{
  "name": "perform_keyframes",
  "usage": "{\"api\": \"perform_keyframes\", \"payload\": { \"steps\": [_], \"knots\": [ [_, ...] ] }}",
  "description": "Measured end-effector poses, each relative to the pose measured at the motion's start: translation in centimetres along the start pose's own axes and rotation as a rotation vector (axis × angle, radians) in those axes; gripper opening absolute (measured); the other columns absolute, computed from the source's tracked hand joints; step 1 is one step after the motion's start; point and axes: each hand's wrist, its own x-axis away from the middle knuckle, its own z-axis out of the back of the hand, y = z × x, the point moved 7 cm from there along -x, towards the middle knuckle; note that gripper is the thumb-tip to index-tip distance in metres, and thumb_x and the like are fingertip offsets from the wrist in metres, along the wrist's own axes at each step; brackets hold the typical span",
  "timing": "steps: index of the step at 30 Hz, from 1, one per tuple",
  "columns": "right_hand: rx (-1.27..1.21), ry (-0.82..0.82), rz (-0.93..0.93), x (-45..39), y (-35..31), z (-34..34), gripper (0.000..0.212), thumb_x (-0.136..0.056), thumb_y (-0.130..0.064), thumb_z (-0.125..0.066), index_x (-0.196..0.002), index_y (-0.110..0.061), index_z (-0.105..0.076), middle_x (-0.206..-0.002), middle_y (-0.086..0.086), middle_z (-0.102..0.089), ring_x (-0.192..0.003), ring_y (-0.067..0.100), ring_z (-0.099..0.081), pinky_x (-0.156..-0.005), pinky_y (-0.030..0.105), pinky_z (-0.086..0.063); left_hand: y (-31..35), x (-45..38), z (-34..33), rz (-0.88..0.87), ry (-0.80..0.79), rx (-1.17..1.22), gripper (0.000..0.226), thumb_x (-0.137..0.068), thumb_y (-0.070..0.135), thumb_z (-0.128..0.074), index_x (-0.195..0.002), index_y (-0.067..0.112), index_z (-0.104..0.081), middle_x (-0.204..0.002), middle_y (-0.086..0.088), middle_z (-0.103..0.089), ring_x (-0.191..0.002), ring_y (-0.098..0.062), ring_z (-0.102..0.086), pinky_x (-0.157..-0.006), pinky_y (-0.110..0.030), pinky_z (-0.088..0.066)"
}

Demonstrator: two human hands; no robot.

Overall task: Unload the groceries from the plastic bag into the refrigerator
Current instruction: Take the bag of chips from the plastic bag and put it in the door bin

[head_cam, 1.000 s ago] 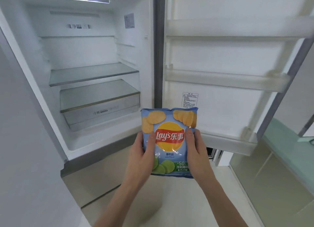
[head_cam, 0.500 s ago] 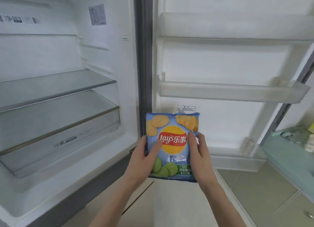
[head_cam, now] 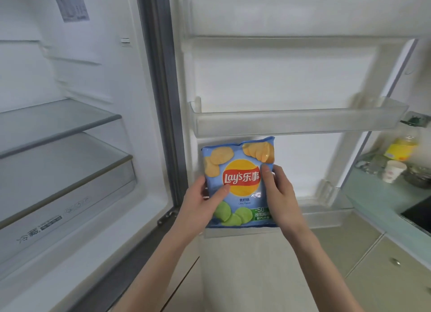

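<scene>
A blue Lay's chip bag (head_cam: 240, 169) stands upright between both hands, in front of the open refrigerator door. My left hand (head_cam: 200, 203) grips its left edge with the thumb across the front. My right hand (head_cam: 278, 195) grips the right edge the same way. The bag's bottom sits at the level of the lowest door bin (head_cam: 326, 215), and its top reaches just under the middle door bin (head_cam: 296, 122). The refrigerator's inside (head_cam: 70, 129) with glass shelves lies to the left. The plastic bag is not in view.
A top door bin (head_cam: 291, 15) runs above. A drawer (head_cam: 65, 204) sits under the lower glass shelf. At right, a green counter (head_cam: 373, 202) carries a yellow bottle (head_cam: 401, 146), a paper cup (head_cam: 393, 174) and a dark cooktop corner (head_cam: 419, 213). Pale cabinets stand below.
The view has moved closer to the fridge and turned right toward the door. Both hands have carried the chip bag forward and right, up against the lower part of the door.
</scene>
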Motion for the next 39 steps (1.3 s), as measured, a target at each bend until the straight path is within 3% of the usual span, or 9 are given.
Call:
{"api": "perform_keyframes", "payload": {
  "steps": [4,12,16,25,33,39],
  "knots": [
    [-0.012,0.006,0.001,-1.6,0.2,0.2,0.027,-0.106,-0.042,-0.048,-0.125,-0.024,-0.054,-0.108,0.001,-0.074,-0.093,0.003,-0.073,-0.069,0.014,-0.054,0.1,-1.7,-0.2,-0.012,0.020,-0.001,0.035,-0.090,0.028,-0.076,-0.122,0.025,-0.063,-0.114,0.012,-0.076,-0.106,-0.009,-0.073,-0.083,-0.030,-0.062],
    [0.076,0.005,0.028,-4.2,2.3,0.7,0.023,-0.104,-0.043,-0.052,-0.122,-0.031,-0.061,-0.115,-0.009,-0.071,-0.106,0.007,-0.068,-0.085,0.025,-0.058,-1.6,-4.0,0.0,-0.057,0.057,-0.140,0.042,-0.087,0.025,-0.080,-0.122,0.023,-0.058,-0.120,0.008,-0.072,-0.109,-0.010,-0.071,-0.088,-0.037,-0.063],
    [0.118,-0.017,-0.002,-4.5,4.2,0.6,0.033,-0.103,-0.045,-0.053,-0.131,-0.029,-0.057,-0.119,-0.006,-0.068,-0.103,0.007,-0.069,-0.073,0.017,-0.056,-3.2,-4.1,0.0,-0.039,0.054,-0.195,0.045,-0.088,0.027,-0.080,-0.125,0.026,-0.055,-0.122,0.011,-0.070,-0.111,-0.007,-0.068,-0.090,-0.036,-0.062],
    [0.249,-0.004,-0.019,-4.4,6.3,1.0,0.033,-0.104,-0.043,-0.050,-0.129,-0.023,-0.057,-0.118,-0.005,-0.068,-0.096,0.007,-0.069,-0.065,0.014,-0.054,-4.6,-4.0,-0.9,-0.002,0.134,-0.336,0.057,-0.085,0.033,-0.081,-0.130,0.026,-0.046,-0.127,0.008,-0.063,-0.112,-0.009,-0.065,-0.091,-0.038,-0.061],
    [0.373,0.019,0.006,-3.7,5.7,1.5,0.035,-0.102,-0.048,-0.052,-0.131,-0.028,-0.054,-0.118,-0.010,-0.067,-0.101,0.009,-0.069,-0.079,0.032,-0.061,-1.6,-1.9,-0.6,-0.132,0.270,-0.514,0.058,-0.088,0.036,-0.077,-0.132,0.029,-0.040,-0.122,0.014,-0.063,-0.104,-0.010,-0.066,-0.084,-0.037,-0.060],
    [0.532,0.151,0.137,-1.7,4.1,2.7,0.054,-0.101,-0.052,-0.052,-0.149,-0.031,-0.038,-0.137,-0.013,-0.057,-0.120,0.010,-0.057,-0.092,0.037,-0.053,-0.6,-0.3,-0.4,-0.240,0.315,-0.941,0.055,-0.094,0.049,-0.063,-0.137,0.023,-0.041,-0.125,0.002,-0.062,-0.104,-0.024,-0.062,-0.081,-0.042,-0.058]
  ]
}}
